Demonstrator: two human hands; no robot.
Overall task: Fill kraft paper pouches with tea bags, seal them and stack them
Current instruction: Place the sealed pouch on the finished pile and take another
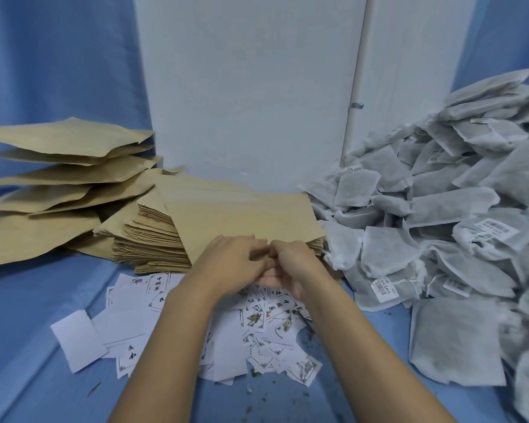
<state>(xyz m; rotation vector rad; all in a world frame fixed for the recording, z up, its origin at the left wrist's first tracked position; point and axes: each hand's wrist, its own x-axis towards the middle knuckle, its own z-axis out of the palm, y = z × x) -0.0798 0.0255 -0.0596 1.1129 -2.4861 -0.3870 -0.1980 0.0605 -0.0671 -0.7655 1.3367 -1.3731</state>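
A thick stack of flat kraft pouches (153, 242) lies in the middle on the blue cloth. Its top kraft pouch (242, 212) lies askew across the stack. My left hand (232, 264) and my right hand (293, 264) meet at the near edge of this top pouch, fingers curled and pinching the edge between them. The fingertips are blurred and partly hide each other. Bulging kraft pouches (61, 178) are piled loosely at the left. A big heap of white tea bags (440, 203), some with barcode labels, fills the right side.
Loose white printed paper slips (257, 331) lie scattered under my forearms, with bits of tea leaf around them. A white wall panel (245, 87) stands close behind the stack. Blue cloth (28, 346) covers the surface and hangs at both sides.
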